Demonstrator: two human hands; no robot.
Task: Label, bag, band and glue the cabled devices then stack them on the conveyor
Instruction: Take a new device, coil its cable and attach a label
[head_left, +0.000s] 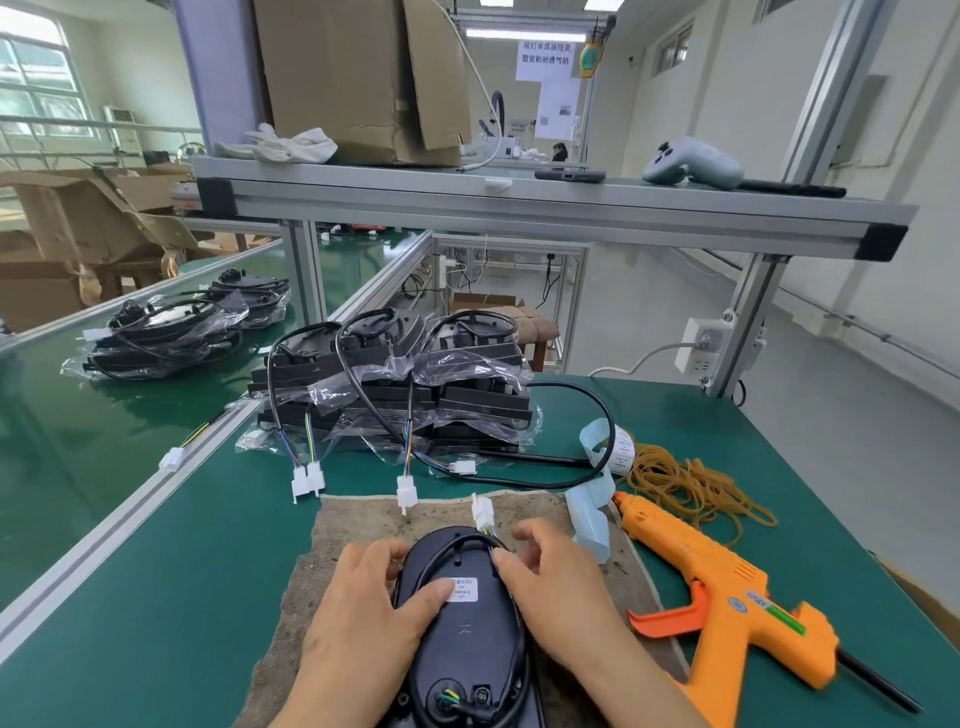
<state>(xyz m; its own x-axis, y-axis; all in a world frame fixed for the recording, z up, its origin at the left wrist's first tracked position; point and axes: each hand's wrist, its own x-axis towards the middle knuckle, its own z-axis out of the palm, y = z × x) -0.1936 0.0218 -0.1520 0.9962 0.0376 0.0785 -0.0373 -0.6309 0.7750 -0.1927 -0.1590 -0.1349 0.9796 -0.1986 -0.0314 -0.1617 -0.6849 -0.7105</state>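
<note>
A black oval device (467, 634) lies back-up on a brown felt mat (358, 525) in front of me, its black cable looped along its top edge and ending in a white connector (482, 509). My left hand (374, 603) holds the device's left side, thumb pressing a small white label (462, 590) onto its back. My right hand (540, 577) pinches the cable at the device's upper right edge. A pile of bagged black devices (415, 384) with trailing connectors sits beyond the mat. More bagged devices (166, 332) lie on the green conveyor (78, 457) at left.
An orange glue gun (727, 597) lies right of the mat. A heap of tan rubber bands (685, 483) and a curling label strip (592, 514) sit behind it. An aluminium shelf (519, 202) overhead carries a cardboard box and a grey controller.
</note>
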